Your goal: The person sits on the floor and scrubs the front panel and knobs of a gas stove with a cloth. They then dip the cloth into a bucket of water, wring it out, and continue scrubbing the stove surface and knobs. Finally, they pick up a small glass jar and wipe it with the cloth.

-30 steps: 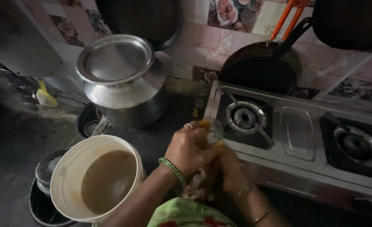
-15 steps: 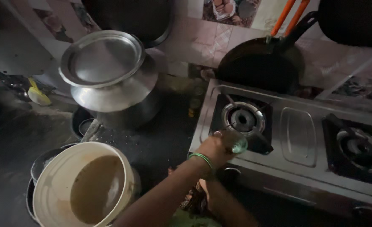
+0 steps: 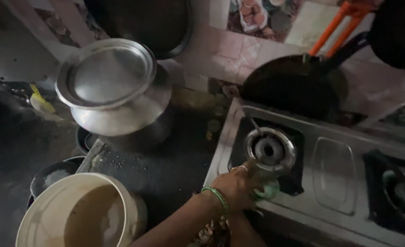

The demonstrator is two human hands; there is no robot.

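Just one cam, head-mounted, looking steeply down and fwd over the counter, pretty close in. Steel stove (image 3: 339, 183) fills the 3 o'clock side, white bucket (image 3: 81, 215) sits at 7 o'clock, lidded metal pot (image 3: 115, 91) at 10 o'clock, tiled wall (image 3: 220, 43) runs across 12. No 2nd view, so no overlap.

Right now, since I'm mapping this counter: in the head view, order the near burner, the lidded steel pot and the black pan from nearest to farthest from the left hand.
From the left hand:
1. Near burner, just above the hand.
2. Black pan, behind the stove, upper right.
3. Lidded steel pot, far upper left.
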